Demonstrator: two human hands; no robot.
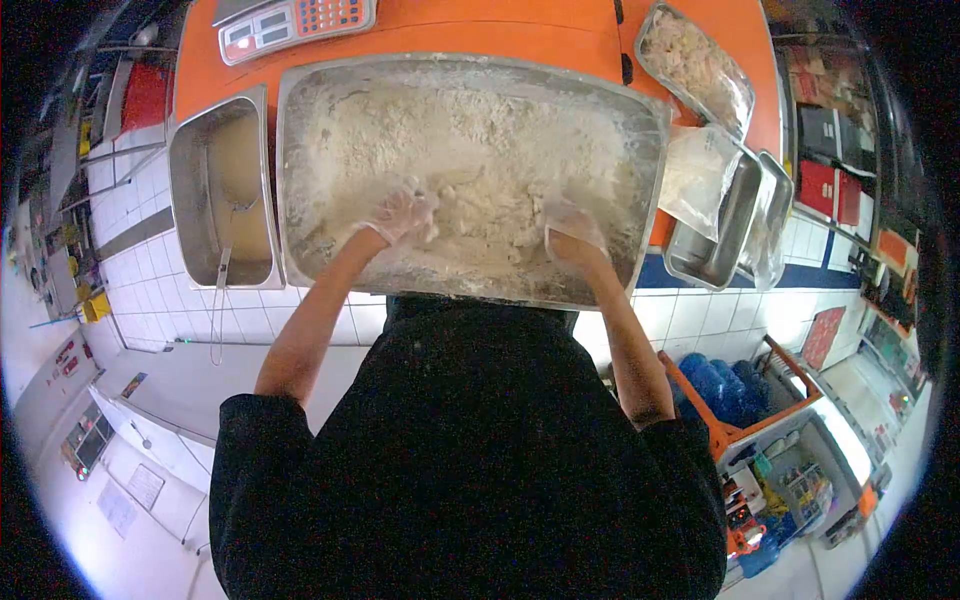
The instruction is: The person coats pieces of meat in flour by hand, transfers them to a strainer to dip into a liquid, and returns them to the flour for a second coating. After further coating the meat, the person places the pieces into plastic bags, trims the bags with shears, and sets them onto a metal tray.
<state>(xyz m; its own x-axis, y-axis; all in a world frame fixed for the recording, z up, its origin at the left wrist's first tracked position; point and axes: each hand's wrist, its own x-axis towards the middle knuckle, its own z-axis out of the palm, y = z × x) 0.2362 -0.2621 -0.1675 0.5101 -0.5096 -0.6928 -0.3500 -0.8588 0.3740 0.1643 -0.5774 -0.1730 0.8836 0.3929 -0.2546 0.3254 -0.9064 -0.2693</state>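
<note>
A large metal tray [460,66] holds pale flour [440,125], with flour-coated lumps [480,215] around its middle. My left hand [402,213], in a clear plastic glove, is in the flour left of the lumps, its fingers closed around a coated piece too floury to name. On the right side of the lumps, my right hand [572,228] wears the same kind of glove. Flour and motion blur hide its fingers, so what it holds, if anything, does not show.
Left of the tray, a deep metal pan [178,200] holds cloudy liquid and a wire-handled strainer [222,270]. A scale [300,25] sits behind on the orange table [500,25]. At right are a pan of pale raw pieces [690,60], a plastic bag [700,175] and a metal pan [715,240].
</note>
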